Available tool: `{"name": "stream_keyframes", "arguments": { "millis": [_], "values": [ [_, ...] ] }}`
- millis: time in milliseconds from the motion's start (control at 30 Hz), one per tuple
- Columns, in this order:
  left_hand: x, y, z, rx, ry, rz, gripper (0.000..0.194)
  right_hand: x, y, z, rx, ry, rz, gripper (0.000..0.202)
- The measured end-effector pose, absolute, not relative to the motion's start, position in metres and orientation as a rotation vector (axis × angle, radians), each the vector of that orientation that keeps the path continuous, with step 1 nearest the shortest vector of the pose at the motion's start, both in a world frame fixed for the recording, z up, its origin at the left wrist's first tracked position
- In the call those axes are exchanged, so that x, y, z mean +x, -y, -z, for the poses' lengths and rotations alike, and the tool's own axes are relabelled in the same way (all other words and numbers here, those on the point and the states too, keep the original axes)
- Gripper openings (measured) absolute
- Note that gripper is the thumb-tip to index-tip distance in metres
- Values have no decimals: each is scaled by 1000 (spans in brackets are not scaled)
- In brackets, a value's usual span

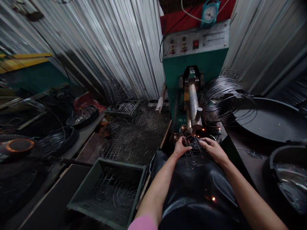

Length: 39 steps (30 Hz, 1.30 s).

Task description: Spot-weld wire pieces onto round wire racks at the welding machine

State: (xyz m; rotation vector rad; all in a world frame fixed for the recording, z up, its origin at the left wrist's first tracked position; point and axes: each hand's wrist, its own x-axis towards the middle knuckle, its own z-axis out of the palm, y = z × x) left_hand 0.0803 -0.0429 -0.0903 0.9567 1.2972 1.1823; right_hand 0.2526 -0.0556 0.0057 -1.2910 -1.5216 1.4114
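My left hand (180,147) is closed on the left side of a round wire frame (193,158), just below the metal electrode arm (194,103) of a green machine (174,76). On the right, my right hand (210,147) pinches the frame's edge with thumb and forefinger. Part of the wire frame lies under the electrode tip, where orange sparks show. More sparks fall over the black apron (192,195) on my lap. Exactly where the wires touch the electrode is too small to tell.
A green crate (83,191) with wire pieces stands at lower left, with wire frames (115,150) behind it. To the right are a wire coil (223,95), a large dark pan (271,119) and a black tub (273,163). A clock (210,13) sits on the machine.
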Motion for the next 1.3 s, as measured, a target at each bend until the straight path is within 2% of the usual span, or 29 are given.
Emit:
{"name": "stream_keyframes", "arguments": {
  "millis": [167,467,600,700,967,1133,1300],
  "values": [
    [78,42,94,1160,-1289,-1221,60,268,77,0,-1269,1607,-1484,34],
    [87,43,90,860,-1137,-1258,63,255,56,-2,-1278,1624,-1333,31],
    [90,51,90,842,-1179,-1338,67,271,75,11,-1243,1582,-1466,32],
    [91,53,87,856,-1210,-1310,63,274,82,13,-1230,1502,-1525,31],
    [85,45,74,691,-1204,-1179,66,252,56,-6,-1272,1518,-1379,35],
    [81,36,79,654,-1310,-1111,58,240,43,-12,-1271,1550,-1310,36],
    [78,41,85,669,-1303,-1067,61,241,41,-10,-1274,1528,-1328,39]
  ]
}}
